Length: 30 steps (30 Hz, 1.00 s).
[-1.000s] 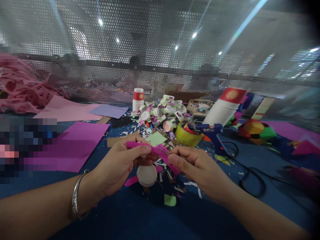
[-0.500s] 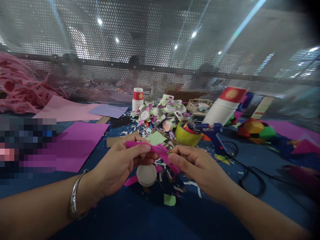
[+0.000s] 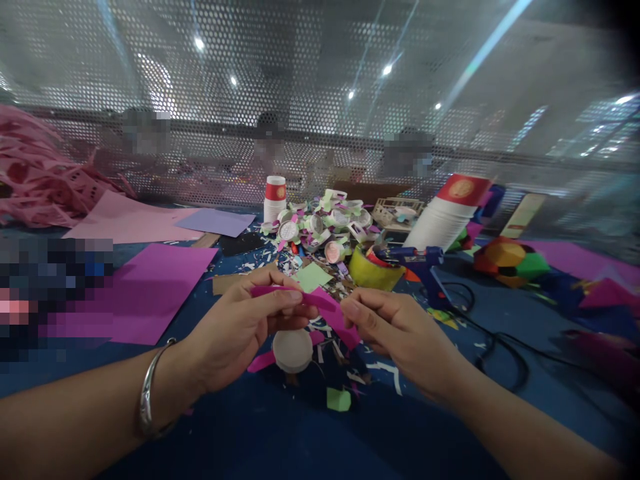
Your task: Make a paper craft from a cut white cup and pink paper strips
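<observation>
My left hand (image 3: 250,313) pinches a magenta paper strip (image 3: 327,307) between thumb and fingers; the strip's free end slants down to the right. My right hand (image 3: 397,333) is closed at that end, thumb against forefinger. Half a second ago a slim metal tool with two thin prongs stuck out of it; its tips are now hidden. Below the hands lies a white round cup base (image 3: 293,351) with magenta paper pieces on both sides. A small green paper piece (image 3: 339,399) rests nearer to me.
Behind the hands are a heap of white cup pieces with paper petals (image 3: 320,223), a yellow tape roll (image 3: 373,270) and a blue glue gun (image 3: 425,263). Paper cups (image 3: 443,213) lean at the right. Magenta sheets (image 3: 155,287) lie left. Scraps litter the blue table (image 3: 240,427).
The metal prongs that lay across the magenta strip have gone out of sight. My right hand has shifted slightly right, and the strip's free end shows more broadly. My left hand stays put.
</observation>
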### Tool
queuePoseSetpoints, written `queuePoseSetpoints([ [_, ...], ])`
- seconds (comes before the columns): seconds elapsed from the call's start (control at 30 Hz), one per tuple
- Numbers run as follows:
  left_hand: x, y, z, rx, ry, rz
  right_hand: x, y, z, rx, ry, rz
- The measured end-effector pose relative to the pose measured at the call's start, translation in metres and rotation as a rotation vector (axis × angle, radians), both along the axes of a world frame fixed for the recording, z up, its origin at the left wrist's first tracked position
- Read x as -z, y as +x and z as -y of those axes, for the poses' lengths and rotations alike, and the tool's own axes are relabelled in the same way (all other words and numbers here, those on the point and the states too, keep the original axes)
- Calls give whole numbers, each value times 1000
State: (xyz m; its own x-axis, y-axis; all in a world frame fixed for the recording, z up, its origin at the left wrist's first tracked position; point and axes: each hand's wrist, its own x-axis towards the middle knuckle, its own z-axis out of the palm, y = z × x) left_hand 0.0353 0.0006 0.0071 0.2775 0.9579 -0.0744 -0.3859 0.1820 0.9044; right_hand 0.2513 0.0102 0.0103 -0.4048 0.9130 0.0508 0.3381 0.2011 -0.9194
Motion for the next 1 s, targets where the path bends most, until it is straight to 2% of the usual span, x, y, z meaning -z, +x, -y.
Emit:
queuePoseSetpoints([
  [0.1,0,0,1,11,10,-12,1,1,-1,-4,-18,-26],
  [0.2,1,-2,1,32,72,-114,1,2,-1,-25,-40,-41],
  [0.3,3,-5,1,28,196,-263,0,3,-1,-40,-56,-54],
  [0.43,1,-10,-1,-57,398,-442,-1,5,-2,-39,-69,-37],
  [0.53,-1,-13,-1,-87,474,-515,-2,5,-3,-45,-65,-4],
  [0.8,-1,-14,2,-93,602,-597,-3,5,-3,-89,-104,0],
  [1.0,-1,-13,2,-94,620,-597,-2,5,-3,-91,-97,1],
])
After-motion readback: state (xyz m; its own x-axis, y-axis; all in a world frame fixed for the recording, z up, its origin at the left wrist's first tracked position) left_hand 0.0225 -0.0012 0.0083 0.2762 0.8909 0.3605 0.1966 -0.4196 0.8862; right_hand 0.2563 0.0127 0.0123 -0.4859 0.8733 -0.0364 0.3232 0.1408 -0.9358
